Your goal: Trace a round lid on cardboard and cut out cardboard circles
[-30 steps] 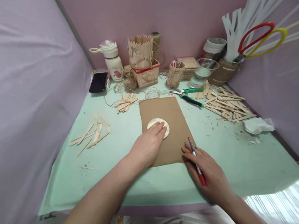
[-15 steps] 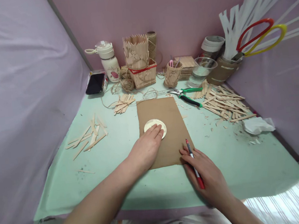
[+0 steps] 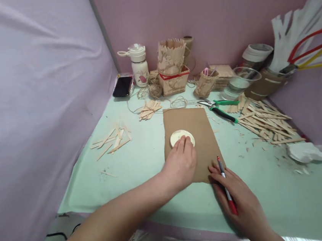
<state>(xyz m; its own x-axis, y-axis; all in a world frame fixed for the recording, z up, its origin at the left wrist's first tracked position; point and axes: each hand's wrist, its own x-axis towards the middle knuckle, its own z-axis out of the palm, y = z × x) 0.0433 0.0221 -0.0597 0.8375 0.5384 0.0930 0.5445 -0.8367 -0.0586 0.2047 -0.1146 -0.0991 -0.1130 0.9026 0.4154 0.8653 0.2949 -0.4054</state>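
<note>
Left hand (image 3: 182, 166): bunched fingertips on pale disc (image 3: 176, 135), off cardboard (image 3: 205, 150) centre toward 10 o'clock; pinch or press, can't tell. Right hand (image 3: 240, 200): loose grasp on red pen (image 3: 229, 195), at cardboard's 5 o'clock. Likely risks: disc skid from uneven pressure, stray ink from loose pen.

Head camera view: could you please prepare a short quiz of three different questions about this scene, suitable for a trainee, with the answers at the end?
1. What is the person's right hand holding?

2. True or false: the pale round disc lies on the brown cardboard.

3. Which thing stands next to the black phone?
A) the white bottle
B) the scissors
C) the green-handled cutters

Key:
1. A pen.
2. True.
3. A.
</note>
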